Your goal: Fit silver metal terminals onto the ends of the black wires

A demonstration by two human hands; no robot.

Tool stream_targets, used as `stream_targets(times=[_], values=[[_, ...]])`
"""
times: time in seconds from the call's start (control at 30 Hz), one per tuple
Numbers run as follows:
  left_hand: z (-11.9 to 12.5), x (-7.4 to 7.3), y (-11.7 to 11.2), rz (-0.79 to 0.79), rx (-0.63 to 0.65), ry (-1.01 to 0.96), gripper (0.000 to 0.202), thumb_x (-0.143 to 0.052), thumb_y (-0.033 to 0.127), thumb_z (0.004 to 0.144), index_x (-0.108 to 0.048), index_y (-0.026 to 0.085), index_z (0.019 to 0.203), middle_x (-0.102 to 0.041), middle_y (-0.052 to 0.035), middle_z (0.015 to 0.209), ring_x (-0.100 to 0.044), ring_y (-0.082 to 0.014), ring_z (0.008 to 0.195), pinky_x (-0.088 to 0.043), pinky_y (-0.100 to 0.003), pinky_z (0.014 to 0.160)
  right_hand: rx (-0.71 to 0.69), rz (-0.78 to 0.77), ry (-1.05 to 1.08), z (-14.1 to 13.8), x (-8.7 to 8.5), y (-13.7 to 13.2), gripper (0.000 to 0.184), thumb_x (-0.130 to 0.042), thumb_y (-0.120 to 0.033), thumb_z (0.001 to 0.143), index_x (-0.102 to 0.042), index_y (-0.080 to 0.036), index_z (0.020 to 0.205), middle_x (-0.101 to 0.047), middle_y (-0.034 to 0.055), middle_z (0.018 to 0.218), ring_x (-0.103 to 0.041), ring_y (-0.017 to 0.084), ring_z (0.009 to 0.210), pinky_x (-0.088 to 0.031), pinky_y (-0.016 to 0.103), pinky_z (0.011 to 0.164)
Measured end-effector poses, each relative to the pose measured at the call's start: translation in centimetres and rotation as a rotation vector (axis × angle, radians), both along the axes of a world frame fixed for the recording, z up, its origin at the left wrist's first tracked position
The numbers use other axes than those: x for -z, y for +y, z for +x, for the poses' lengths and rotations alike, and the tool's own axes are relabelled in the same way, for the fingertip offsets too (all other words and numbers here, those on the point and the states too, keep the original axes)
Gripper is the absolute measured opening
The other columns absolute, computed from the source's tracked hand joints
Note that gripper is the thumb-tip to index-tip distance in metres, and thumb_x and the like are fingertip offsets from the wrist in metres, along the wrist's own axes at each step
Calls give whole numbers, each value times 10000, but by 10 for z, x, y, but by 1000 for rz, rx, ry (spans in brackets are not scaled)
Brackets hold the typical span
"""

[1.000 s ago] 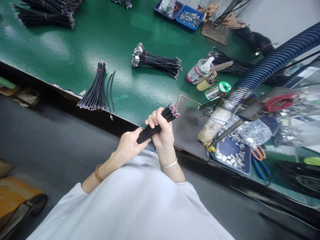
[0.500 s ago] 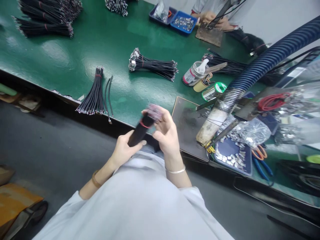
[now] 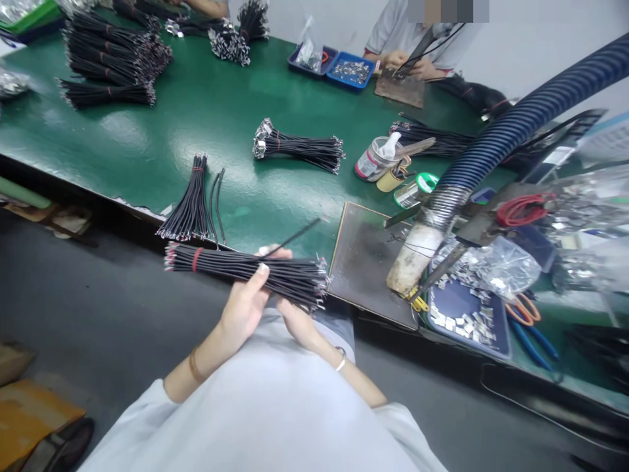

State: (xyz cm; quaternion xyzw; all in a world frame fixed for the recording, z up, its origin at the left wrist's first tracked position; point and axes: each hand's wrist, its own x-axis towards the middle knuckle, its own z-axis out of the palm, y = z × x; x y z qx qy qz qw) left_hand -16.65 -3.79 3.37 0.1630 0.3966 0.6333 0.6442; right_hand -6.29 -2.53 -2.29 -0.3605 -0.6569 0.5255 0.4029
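Note:
A bundle of black wires (image 3: 230, 265) tied with a red band lies level in front of me, its stripped ends pointing left and right. My left hand (image 3: 244, 303) grips the bundle from below near its middle, thumb over the top. My right hand (image 3: 295, 319) is under the bundle's right end, fingers mostly hidden behind the wires. One single black wire (image 3: 295, 235) sticks up and to the right from the bundle, above my fingers.
On the green table (image 3: 147, 144) lie more wire bundles (image 3: 189, 203) (image 3: 299, 147) (image 3: 111, 62). A dark metal plate (image 3: 366, 259) sits right of my hands, below a blue ribbed hose (image 3: 515, 124). A blue tray of metal clips (image 3: 466, 314), scissors, jars. A person works at the far side (image 3: 417, 49).
The bundle has swung from pointing up and away to lying level across my front. My right hand dropped from the top end to beneath the right end. One wire now stands out.

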Motion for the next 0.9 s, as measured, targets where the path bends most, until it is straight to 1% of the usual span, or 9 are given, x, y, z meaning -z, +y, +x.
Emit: stream_targets(times=[0.17, 0.3, 0.37, 0.43, 0.47, 0.57, 0.63, 0.77, 0.9], values=[[2, 9, -8, -15, 294, 220, 435, -802, 560, 781, -777, 147, 913, -788, -116, 1014, -726, -269, 1013, -627, -389, 849, 301, -351, 503, 5, -24, 17, 532, -548, -694, 911, -657, -273, 1217, -756, 79, 1255, -690, 246, 1228, -531, 504, 1115], [-30, 2, -26, 165, 542, 537, 261, -815, 400, 797, -776, 142, 784, -766, -94, 850, -716, -197, 793, -602, -295, 740, 393, -383, 634, 26, -48, 30, 440, -757, -618, 814, -703, -298, 1111, -801, 22, 1154, -713, 243, 1194, -517, 496, 1134], [-50, -2, -28, 210, 310, 739, 172, -769, 343, 850, -792, 176, 885, -784, -90, 937, -729, -204, 887, -597, -318, 852, 323, -395, 634, 33, -56, 31, 438, -792, -621, 786, -724, -302, 1078, -811, 13, 1119, -732, 254, 1163, -518, 505, 1137], [-64, -2, -21, 264, 48, 969, 310, -849, 328, 763, -798, 203, 1042, -775, -111, 1167, -682, -266, 1167, -526, -387, 1064, 183, -443, 609, 36, -60, 29, 453, -764, -647, 804, -731, -303, 1097, -810, 22, 1131, -747, 269, 1133, -526, 532, 1127], [-68, -1, -15, 277, 87, 1011, 397, -880, 357, 720, -796, 203, 1075, -762, -118, 1226, -645, -299, 1249, -500, -416, 1105, 103, -464, 591, 35, -61, 27, 467, -748, -656, 816, -728, -306, 1125, -804, 28, 1157, -748, 275, 1132, -528, 542, 1124], [-67, 8, 4, 305, 656, 761, 412, -773, 565, 800, -810, 169, 907, -803, -106, 921, -737, -300, 991, -603, -391, 893, -67, -469, 544, 31, -61, 25, 514, -722, -663, 837, -698, -330, 1229, -758, 26, 1289, -703, 272, 1236, -515, 520, 1148], [-57, 15, 9, 225, 808, 537, 531, -690, 655, 841, -798, 136, 886, -792, -117, 825, -743, -253, 791, -612, -350, 761, -82, -440, 498, 30, -56, 27, 583, -746, -666, 810, -669, -344, 1290, -708, 18, 1382, -648, 271, 1322, -499, 497, 1170], [-34, 25, 2, 47, 459, 503, 422, -850, 527, 725, -776, 127, 834, -759, -68, 731, -676, -169, 635, -562, -263, 634, -30, -459, 292, 27, -36, 30, 730, -889, -666, 600, -730, -283, 1201, -754, 52, 1285, -687, 313, 1233, -518, 507, 1141], [-21, 30, -5, -13, 199, 578, 316, -907, 390, 647, -779, 132, 777, -760, -42, 729, -686, -167, 679, -564, -241, 644, 242, -447, 208, 19, -20, 21, 490, -849, -622, 662, -782, -228, 945, -812, 46, 1040, -736, 280, 1066, -553, 482, 1087]])
